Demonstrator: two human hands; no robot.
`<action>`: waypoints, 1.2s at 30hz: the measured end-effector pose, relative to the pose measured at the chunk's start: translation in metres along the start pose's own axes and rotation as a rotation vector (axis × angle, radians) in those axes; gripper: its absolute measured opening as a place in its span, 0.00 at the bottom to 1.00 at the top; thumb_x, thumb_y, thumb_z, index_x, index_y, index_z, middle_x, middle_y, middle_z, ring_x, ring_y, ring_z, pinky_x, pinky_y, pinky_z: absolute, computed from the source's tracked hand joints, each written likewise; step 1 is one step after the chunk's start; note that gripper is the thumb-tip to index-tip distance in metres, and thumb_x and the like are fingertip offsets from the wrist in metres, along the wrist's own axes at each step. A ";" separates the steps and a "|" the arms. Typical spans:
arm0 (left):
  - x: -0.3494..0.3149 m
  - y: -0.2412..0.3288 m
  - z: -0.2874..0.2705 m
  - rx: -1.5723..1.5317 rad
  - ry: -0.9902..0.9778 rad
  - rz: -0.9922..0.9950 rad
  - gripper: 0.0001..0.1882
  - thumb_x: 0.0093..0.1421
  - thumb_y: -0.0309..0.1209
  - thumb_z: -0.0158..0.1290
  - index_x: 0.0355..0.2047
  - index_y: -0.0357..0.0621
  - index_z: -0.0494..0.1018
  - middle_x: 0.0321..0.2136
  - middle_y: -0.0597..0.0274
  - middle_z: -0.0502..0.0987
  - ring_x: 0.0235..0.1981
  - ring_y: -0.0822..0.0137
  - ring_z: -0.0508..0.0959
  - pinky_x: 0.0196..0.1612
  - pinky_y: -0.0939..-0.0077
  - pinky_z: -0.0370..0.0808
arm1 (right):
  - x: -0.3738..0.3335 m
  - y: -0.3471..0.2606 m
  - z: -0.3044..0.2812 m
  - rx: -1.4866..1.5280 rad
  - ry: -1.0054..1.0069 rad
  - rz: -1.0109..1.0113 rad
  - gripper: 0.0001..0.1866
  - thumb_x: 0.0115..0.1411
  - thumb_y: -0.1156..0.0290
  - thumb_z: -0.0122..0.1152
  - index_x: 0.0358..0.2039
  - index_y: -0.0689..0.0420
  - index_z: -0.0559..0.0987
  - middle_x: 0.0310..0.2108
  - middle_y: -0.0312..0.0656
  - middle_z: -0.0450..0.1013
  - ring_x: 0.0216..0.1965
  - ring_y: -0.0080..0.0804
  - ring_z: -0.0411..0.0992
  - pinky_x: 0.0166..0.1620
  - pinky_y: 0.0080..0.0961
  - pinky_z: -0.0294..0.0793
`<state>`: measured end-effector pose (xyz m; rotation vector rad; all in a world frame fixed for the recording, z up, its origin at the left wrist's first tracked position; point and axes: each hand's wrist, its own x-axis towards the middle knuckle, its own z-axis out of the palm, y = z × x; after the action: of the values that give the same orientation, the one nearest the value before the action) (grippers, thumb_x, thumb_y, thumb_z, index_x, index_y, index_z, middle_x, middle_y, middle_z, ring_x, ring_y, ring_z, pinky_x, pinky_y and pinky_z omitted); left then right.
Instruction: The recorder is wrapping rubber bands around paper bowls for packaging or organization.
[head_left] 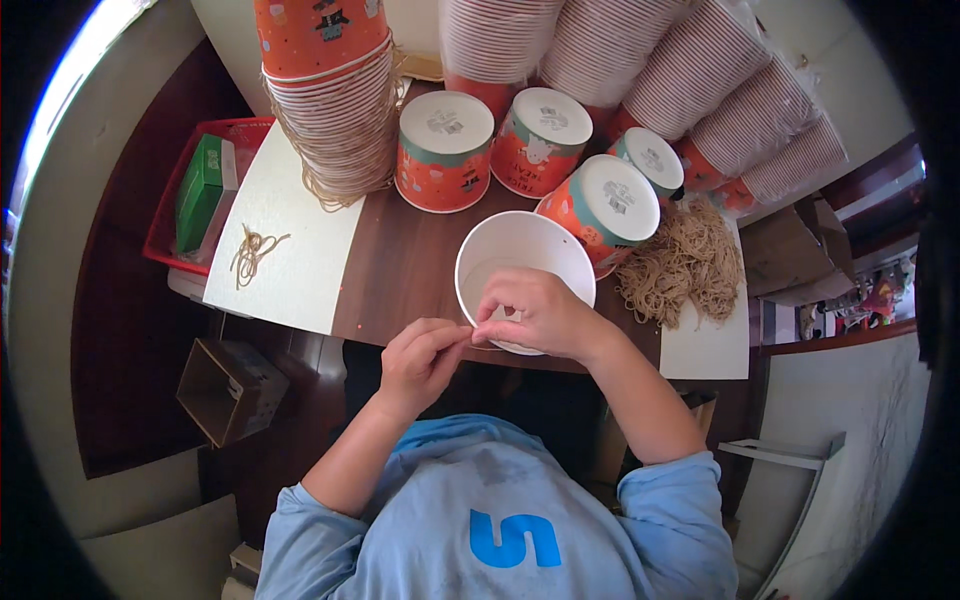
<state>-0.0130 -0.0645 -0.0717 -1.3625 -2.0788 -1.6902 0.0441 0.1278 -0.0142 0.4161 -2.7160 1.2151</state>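
A white-lined paper bucket [525, 240] stands at the table's near edge with its open mouth tilted toward me. My left hand [425, 360] pinches thumb and forefinger together just outside the near left rim. Over the bucket's mouth is my right hand [540, 312], its thumb and forefinger closed at the same spot on the rim, fingertips touching the left ones. A thin tan cord [487, 347] shows just under the fingertips; most of it is hidden by the fingers. A heap of loose tan cords [690, 262] lies to the right of the bucket.
Several orange lidded-looking buckets stand upside down behind, one of them [445, 150] at centre left. A tall bucket stack [335, 110] hung with cords rises at the left; plastic-wrapped stacks [700, 70] fill the back right. Few cords [255, 255] lie left, near a red crate [165, 215].
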 end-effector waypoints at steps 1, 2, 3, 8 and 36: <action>-0.001 0.000 -0.001 -0.004 -0.002 0.008 0.10 0.47 0.18 0.59 0.31 0.40 0.75 0.28 0.57 0.77 0.27 0.64 0.78 0.27 0.78 0.73 | 0.000 -0.003 -0.002 0.047 -0.006 0.093 0.12 0.45 0.67 0.70 0.25 0.57 0.76 0.26 0.37 0.70 0.27 0.30 0.68 0.31 0.25 0.68; -0.001 0.000 -0.001 -0.004 -0.002 0.008 0.10 0.47 0.18 0.59 0.31 0.40 0.75 0.28 0.57 0.77 0.27 0.64 0.78 0.27 0.78 0.73 | 0.001 -0.005 -0.003 0.094 -0.013 0.187 0.14 0.44 0.65 0.71 0.26 0.57 0.75 0.26 0.36 0.70 0.26 0.28 0.67 0.30 0.24 0.68; -0.001 0.001 -0.002 -0.002 -0.008 0.005 0.10 0.47 0.19 0.59 0.31 0.41 0.75 0.28 0.58 0.77 0.27 0.64 0.78 0.27 0.78 0.74 | 0.001 -0.004 -0.003 0.093 -0.013 0.187 0.14 0.44 0.65 0.71 0.26 0.57 0.75 0.26 0.36 0.70 0.26 0.28 0.67 0.30 0.24 0.68; -0.001 0.005 -0.003 -0.019 -0.050 0.027 0.10 0.47 0.19 0.60 0.31 0.42 0.76 0.27 0.59 0.77 0.26 0.65 0.78 0.27 0.77 0.74 | 0.000 0.003 -0.004 0.075 -0.053 0.224 0.20 0.39 0.59 0.74 0.26 0.56 0.75 0.26 0.35 0.67 0.25 0.26 0.64 0.29 0.22 0.66; -0.008 0.013 -0.004 -0.907 -0.065 -0.983 0.05 0.58 0.26 0.54 0.30 0.36 0.76 0.25 0.67 0.77 0.21 0.83 0.67 0.24 0.90 0.63 | -0.019 -0.020 0.032 0.037 0.194 0.116 0.03 0.48 0.75 0.61 0.25 0.57 0.77 0.30 0.39 0.71 0.31 0.37 0.71 0.36 0.32 0.70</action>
<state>-0.0008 -0.0731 -0.0655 -0.3753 -2.2508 -3.2771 0.0682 0.0950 -0.0262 0.1382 -2.5862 1.2639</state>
